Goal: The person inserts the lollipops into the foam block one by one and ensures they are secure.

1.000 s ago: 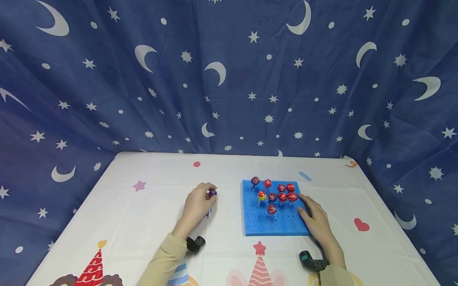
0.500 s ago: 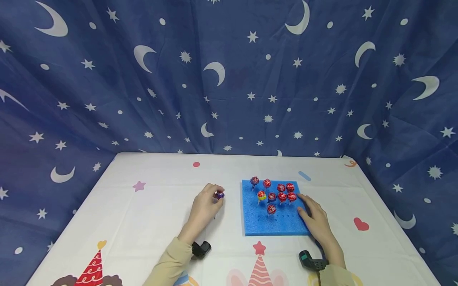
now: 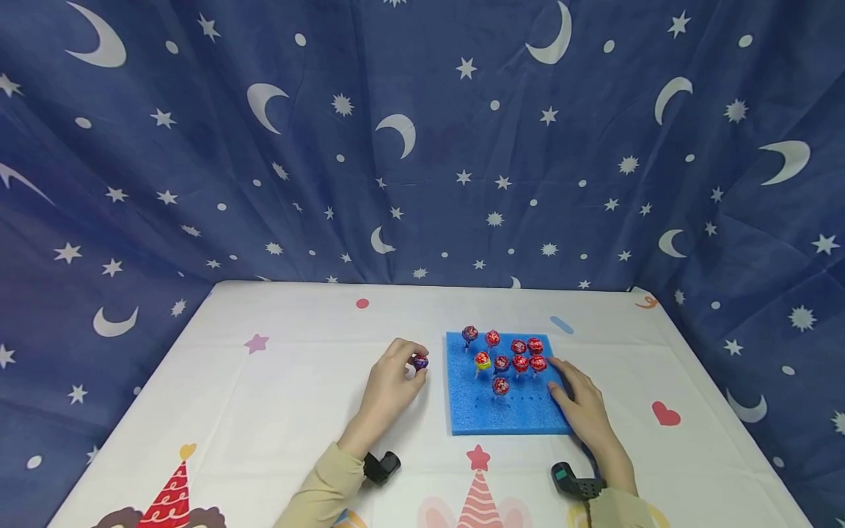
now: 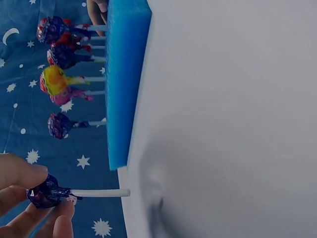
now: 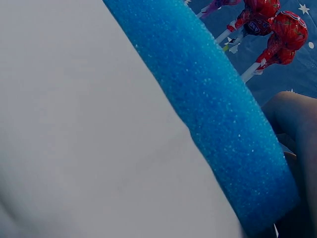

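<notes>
Between left hand (image 3: pixel 386 387) fingertips (image 4: pixel 29 173), pinched purple lollipop (image 4: pixel 45 193), just beside foam block (image 3: pixel 505 414).

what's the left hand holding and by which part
The left hand pinches a purple-wrapped lollipop by its candy head, stick free. The right hand only rests on the blue foam block.

Left hand (image 3: pixel 389 385) pinched, right hand (image 3: pixel 581 403) flat.

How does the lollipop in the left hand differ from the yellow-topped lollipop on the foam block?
The held lollipop has a purple wrapper; the yellow-topped lollipop is yellow and red. The held one is pinched by the left hand beside the foam block, its stick free; the other stands planted in the foam. Both have white sticks.
</notes>
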{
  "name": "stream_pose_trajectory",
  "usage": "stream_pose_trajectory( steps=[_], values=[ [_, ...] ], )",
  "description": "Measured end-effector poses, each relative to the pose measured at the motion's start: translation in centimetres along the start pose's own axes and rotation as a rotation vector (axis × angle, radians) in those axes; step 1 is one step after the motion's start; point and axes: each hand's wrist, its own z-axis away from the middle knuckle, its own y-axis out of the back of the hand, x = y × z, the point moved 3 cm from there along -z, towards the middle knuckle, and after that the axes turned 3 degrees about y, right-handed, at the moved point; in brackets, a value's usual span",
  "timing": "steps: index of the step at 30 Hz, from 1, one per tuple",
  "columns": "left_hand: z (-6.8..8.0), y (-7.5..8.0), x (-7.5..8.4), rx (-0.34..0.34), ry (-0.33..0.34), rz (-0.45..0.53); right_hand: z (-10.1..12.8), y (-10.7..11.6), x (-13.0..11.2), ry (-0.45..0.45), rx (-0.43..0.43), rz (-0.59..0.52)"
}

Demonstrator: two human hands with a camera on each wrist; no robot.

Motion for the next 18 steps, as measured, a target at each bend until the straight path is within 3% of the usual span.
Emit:
stream_pose_trajectory(
  steps=[18],
  values=[
    [0.3, -1.0, 2.6, -0.018, -0.088, 0.107, 0.0, 0.0, -0.1, 0.009, 0.004, 0.003]
  ],
)
